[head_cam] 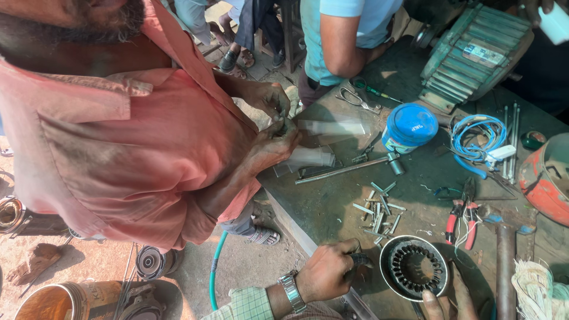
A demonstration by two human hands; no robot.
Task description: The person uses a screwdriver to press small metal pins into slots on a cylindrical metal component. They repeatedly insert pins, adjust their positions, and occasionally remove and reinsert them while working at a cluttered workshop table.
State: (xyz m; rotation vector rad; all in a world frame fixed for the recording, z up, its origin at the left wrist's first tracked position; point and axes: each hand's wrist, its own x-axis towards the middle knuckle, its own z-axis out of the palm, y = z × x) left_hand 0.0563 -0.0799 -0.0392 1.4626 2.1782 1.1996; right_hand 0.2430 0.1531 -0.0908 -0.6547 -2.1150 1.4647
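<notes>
My left hand, with a metal watch on the wrist, is closed around a dark tool handle at the bench's near edge. The handle touches the left side of a round motor stator, which lies flat showing its ring of slots. My right hand rests with its fingers stretched out against the stator's lower right rim; only part of the hand shows. Several short cut strips lie just beyond the stator.
A person in a pink shirt stands at the left, handling clear sheet strips. Another person in blue stands at the back. Red-handled pliers, a hammer, a blue tub, a blue wire coil and a green motor crowd the bench.
</notes>
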